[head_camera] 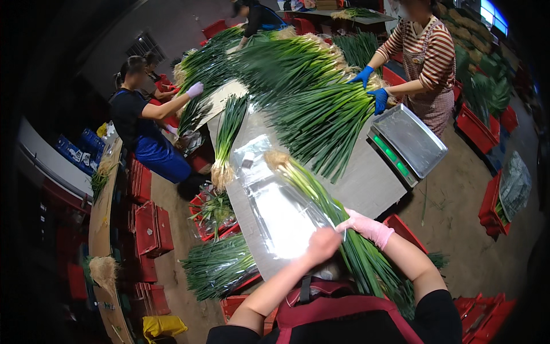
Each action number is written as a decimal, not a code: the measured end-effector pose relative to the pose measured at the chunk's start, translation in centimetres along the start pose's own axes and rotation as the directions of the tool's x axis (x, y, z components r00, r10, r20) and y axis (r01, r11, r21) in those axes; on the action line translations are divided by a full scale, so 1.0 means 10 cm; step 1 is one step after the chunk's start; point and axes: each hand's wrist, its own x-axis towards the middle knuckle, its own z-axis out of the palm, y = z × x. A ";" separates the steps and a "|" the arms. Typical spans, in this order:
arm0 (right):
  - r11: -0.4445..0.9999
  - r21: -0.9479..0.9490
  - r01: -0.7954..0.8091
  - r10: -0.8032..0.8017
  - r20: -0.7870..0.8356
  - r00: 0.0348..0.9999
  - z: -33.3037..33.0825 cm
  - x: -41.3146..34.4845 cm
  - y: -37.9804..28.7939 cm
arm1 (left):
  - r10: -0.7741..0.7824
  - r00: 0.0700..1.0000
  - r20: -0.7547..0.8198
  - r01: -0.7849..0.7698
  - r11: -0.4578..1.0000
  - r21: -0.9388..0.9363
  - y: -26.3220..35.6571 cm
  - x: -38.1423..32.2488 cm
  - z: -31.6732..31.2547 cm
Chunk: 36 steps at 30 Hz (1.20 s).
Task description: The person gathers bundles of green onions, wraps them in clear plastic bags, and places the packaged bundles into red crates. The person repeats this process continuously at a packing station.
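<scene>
A bundle of green garlic or scallions (320,200), with pale stems and matted roots, lies slantwise before me. Its leaves run back past my right side. My right hand (365,228), in a pink glove, is closed around the leafy part. My left hand (324,245), bare and blurred, has its fingers curled on the near edge of a clear plastic bag (279,210); the fingertips are hidden. The bag lies flat and shiny on the metal table (378,198), left of the bundle. A small dark-and-pale block (248,160) rests near its far end.
A scale (408,142) with lit green displays stands right. A worker's blue-gloved hands (369,90) hold greens on a large heap (326,112). A smaller bunch (225,142) lies left. Red crates (152,228) line the left; another worker (150,116) stands there.
</scene>
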 end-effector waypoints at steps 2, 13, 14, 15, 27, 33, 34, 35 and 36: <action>0.988 -0.035 0.148 -0.149 -0.017 0.989 -0.11 0.06 0.19 | 0.000 0.998 0.062 0.007 0.994 -0.111 0.09 0.02 -0.01; 0.963 -0.081 0.259 -0.270 -0.188 0.944 -0.15 -0.35 0.02 | -0.035 0.960 0.276 0.108 0.962 -0.251 0.33 -0.28 0.29; 0.952 -0.071 0.298 -0.307 -0.249 0.919 -0.15 -0.45 -0.01 | 0.034 0.956 0.292 0.043 0.967 -0.252 0.36 -0.24 0.33; 0.940 -0.072 0.335 -0.340 -0.313 0.887 -0.15 -0.55 -0.04 | 0.101 0.947 0.305 -0.021 0.966 -0.257 0.46 -0.15 0.34; 0.666 0.128 0.735 -0.257 -0.886 0.387 -0.67 -2.30 0.19 | 0.627 0.726 0.285 -0.411 0.726 -0.551 1.53 0.99 1.44; 0.757 0.178 0.629 -0.095 -0.922 0.375 -1.22 -2.99 0.88 | 0.294 0.705 0.646 0.326 0.674 -0.663 1.87 1.37 2.16; 0.897 0.068 0.437 -0.079 -0.948 0.309 -1.28 -3.06 1.04 | 0.260 0.638 0.725 0.397 0.696 -0.599 1.86 1.41 2.28; 0.983 -0.020 0.181 -0.065 -0.967 0.245 -1.33 -3.12 1.19 | 0.216 0.567 0.795 0.457 0.720 -0.522 1.81 1.42 2.38; 0.994 -0.072 -0.079 -0.056 -0.981 0.187 -1.38 -3.16 1.31 | 0.248 0.545 0.801 0.491 0.680 -0.545 1.64 1.33 2.55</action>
